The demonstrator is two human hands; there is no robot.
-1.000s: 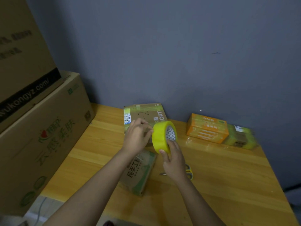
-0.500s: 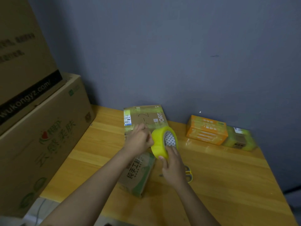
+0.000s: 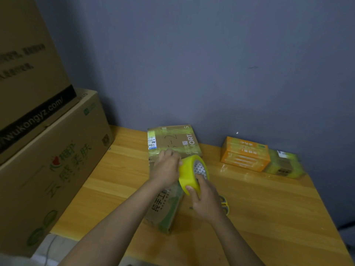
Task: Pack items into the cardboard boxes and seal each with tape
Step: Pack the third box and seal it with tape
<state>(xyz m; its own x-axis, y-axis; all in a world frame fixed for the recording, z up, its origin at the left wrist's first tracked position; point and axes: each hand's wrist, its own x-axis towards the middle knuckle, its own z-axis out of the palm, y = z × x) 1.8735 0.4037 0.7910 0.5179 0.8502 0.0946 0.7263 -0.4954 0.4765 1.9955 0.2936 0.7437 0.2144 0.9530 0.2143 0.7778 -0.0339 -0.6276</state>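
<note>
Nearest the viewer, two bare forearms reach over a smooth, pale wooden table (image 3: 269, 217). The right hand (image 3: 206, 200) grips a glossy yellow roll of packing tape (image 3: 189, 172), thumb curled over its outer band and fingers wrapped round the far rim beside the patterned core. The left hand (image 3: 166, 166) is curled at the roll's left face, fingertips pinched together there; whether they hold the tape's loose end cannot be told. Below the hands, near the table's front edge, lies a small rectangular cardboard box with green printing (image 3: 163, 212). Yellow-handled scissors (image 3: 225, 205) show just right of the right wrist. Farther back, a flat brown cardboard box crossed by yellowish tape strips (image 3: 172, 140) leans at the matte blue-grey wall (image 3: 211, 64). At far right sit an orange rectangular carton (image 3: 245, 153) and, touching it, a tape-wrapped parcel (image 3: 284, 164). Two large corrugated cardboard cartons (image 3: 48, 150) are stacked at left.
</note>
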